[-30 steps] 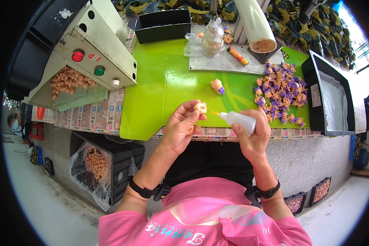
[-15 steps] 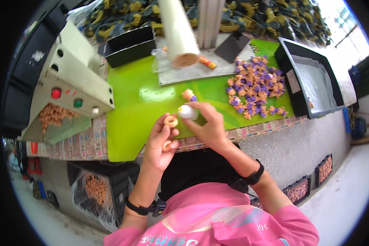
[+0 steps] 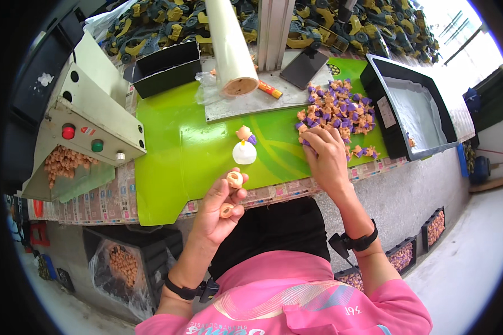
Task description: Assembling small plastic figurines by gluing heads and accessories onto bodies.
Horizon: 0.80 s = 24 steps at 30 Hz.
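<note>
My left hand (image 3: 213,215) has its fingers closed around two hollow peach toy heads: one head (image 3: 235,179) between thumb and fingertips with its round opening showing, the other head (image 3: 226,210) lower against the fingers. My right hand (image 3: 327,156) rests at the near left edge of a pile of small peach-and-purple toy bodies (image 3: 346,111). Its fingers are bent together, and whatever is between the fingertips is hidden. Between the hands and farther back, a white squeeze bottle (image 3: 244,153) with a yellow tip stands on the green mat (image 3: 167,184). Right behind it lies a peach-and-purple figure (image 3: 245,134).
At left, a machine housing (image 3: 95,120) with buttons stands over peach parts (image 3: 67,162). Black bins stand at back left (image 3: 167,72) and right (image 3: 413,106). A plastic film roll (image 3: 232,50), phone (image 3: 304,67) and orange-yellow tube (image 3: 270,89) are behind; toy vehicles (image 3: 363,28) are heaped beyond.
My right hand has let go of the white bottle, now standing on the mat, and moved right to the pile of bodies. My left hand keeps both heads, nearly in place.
</note>
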Tool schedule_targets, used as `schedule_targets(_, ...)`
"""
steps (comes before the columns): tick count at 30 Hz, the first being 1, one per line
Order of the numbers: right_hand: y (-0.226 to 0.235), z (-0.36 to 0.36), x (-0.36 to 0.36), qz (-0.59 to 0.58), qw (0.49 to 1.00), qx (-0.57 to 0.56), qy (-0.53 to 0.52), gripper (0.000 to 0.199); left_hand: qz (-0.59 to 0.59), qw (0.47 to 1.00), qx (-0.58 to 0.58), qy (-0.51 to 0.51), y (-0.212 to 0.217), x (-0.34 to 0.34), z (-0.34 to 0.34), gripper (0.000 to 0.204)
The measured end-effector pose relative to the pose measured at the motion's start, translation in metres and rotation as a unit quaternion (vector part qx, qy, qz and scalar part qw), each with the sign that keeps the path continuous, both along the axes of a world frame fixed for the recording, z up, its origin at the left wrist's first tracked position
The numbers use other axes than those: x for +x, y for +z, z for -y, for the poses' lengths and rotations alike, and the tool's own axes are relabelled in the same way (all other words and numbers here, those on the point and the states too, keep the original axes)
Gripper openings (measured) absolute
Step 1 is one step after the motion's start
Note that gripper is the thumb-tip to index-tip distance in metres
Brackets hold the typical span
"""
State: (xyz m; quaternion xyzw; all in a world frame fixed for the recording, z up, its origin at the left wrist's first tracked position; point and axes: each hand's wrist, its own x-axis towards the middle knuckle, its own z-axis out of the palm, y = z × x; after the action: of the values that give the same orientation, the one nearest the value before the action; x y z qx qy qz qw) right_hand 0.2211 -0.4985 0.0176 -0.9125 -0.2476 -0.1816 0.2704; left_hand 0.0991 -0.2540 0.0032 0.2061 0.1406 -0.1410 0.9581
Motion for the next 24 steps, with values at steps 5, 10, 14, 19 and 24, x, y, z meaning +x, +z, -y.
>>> schedule_targets(5, 0.010, -0.008, -0.013, -0.070, 0.983, 0.168, 0.036, 0.029, 0.017, 0.999, 0.039, -0.029, 0.009, 0.002, 0.014, 0.037)
schedule_targets(10, 0.020, -0.029, -0.050, -0.218, 0.914, 0.303, 0.161, 0.028, 0.027, 0.997, 0.056, -0.040, 0.003, 0.001, 0.018, 0.037)
schedule_targets(14, 0.027, -0.034, -0.062, -0.301, 0.871, 0.348, 0.173, 0.026, 0.059, 0.995, 0.052, -0.059, 0.007, 0.002, 0.023, 0.036)
schedule_targets(19, 0.035, -0.028, -0.056, -0.245, 0.916, 0.228, 0.221, 0.026, 0.065, 0.993, 0.074, -0.067, -0.003, 0.000, 0.019, 0.033)
schedule_targets(24, 0.032, -0.025, -0.050, -0.235, 0.909, 0.230, 0.256, 0.025, 0.071, 0.992, 0.082, -0.070, -0.005, 0.000, 0.024, 0.029)
